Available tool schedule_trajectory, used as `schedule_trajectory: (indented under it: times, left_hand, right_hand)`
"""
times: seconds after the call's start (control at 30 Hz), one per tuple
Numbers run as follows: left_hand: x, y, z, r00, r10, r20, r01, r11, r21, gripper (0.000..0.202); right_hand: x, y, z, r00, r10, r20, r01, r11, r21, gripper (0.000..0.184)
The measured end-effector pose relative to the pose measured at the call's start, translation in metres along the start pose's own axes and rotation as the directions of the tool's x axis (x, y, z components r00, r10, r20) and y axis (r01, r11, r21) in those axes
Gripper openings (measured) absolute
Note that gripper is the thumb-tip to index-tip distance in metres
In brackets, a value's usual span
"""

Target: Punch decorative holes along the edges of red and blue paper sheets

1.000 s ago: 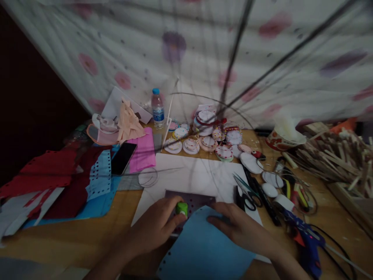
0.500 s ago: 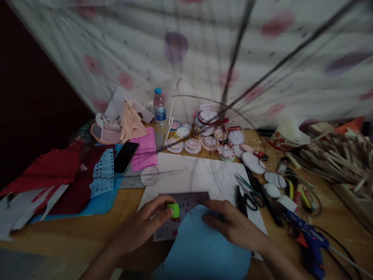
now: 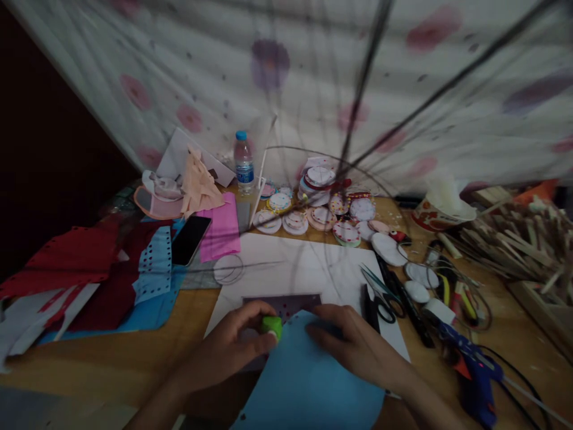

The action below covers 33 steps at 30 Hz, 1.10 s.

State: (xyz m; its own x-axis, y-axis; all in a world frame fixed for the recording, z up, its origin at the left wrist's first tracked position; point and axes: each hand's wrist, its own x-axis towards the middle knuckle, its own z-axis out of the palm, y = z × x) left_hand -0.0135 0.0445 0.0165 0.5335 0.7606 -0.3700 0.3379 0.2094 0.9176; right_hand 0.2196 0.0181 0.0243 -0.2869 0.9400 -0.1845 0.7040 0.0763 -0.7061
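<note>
My left hand [image 3: 244, 334] pinches a small bright green craft punch [image 3: 271, 326] between thumb and fingers. The punch sits right at the upper left edge of a light blue craft sheet [image 3: 317, 376]; I cannot tell whether the edge is inside it. Small dark holes or marks show along that edge, with one at the lower left corner. My right hand [image 3: 342, 337] grips the sheet near its top, thumb on one face, other fingers partly hidden. Beneath both hands lies a dark rectangular plate [image 3: 282, 303] with small red bits on it.
White board [image 3: 286, 257] lies underneath. To the right are scissors [image 3: 384, 295], a blue glue gun [image 3: 474, 370] and wood sticks [image 3: 532, 239]. Small decorated hats [image 3: 320, 206] and a water bottle [image 3: 243, 164] stand behind. Red sheets [image 3: 67, 257] and a phone [image 3: 191, 240] lie left.
My left hand has moved right with the green punch, up to the blue sheet's edge. The right hand and the sheet have shifted slightly left.
</note>
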Motion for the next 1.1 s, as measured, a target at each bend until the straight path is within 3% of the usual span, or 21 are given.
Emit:
schedule_trajectory:
  times: [0.2, 0.3, 0.5, 0.8, 1.1]
  left_hand:
    - [0.0, 0.006, 0.002, 0.996, 0.063, -0.061, -0.04, 0.945, 0.326, 0.026]
    - [0.0, 0.006, 0.005, 0.997, 0.071, -0.032, -0.053, 0.922, 0.383, 0.03]
    - [0.004, -0.005, 0.01, 0.996, 0.069, -0.057, -0.048, 0.951, 0.305, 0.042]
    - [0.005, 0.0, 0.011, 0.999, 0.03, -0.035, -0.024, 0.985, 0.174, 0.036]
    - [0.004, -0.008, 0.008, 0.994, 0.109, -0.018, -0.108, 0.992, 0.06, 0.039]
  right_hand:
    - [0.0, 0.007, 0.006, 0.994, -0.104, -0.032, 0.103, 0.994, -0.033, 0.018]
    - [0.0, 0.011, 0.01, 0.983, -0.18, -0.045, 0.179, 0.984, -0.017, 0.017]
    - [0.002, 0.019, 0.018, 0.96, -0.269, -0.074, 0.271, 0.963, 0.015, 0.015]
    - [0.004, 0.015, 0.012, 0.978, -0.208, 0.003, 0.207, 0.976, 0.072, 0.014]
    - [0.006, 0.009, 0.012, 0.982, -0.186, 0.017, 0.183, 0.976, 0.119, 0.016]
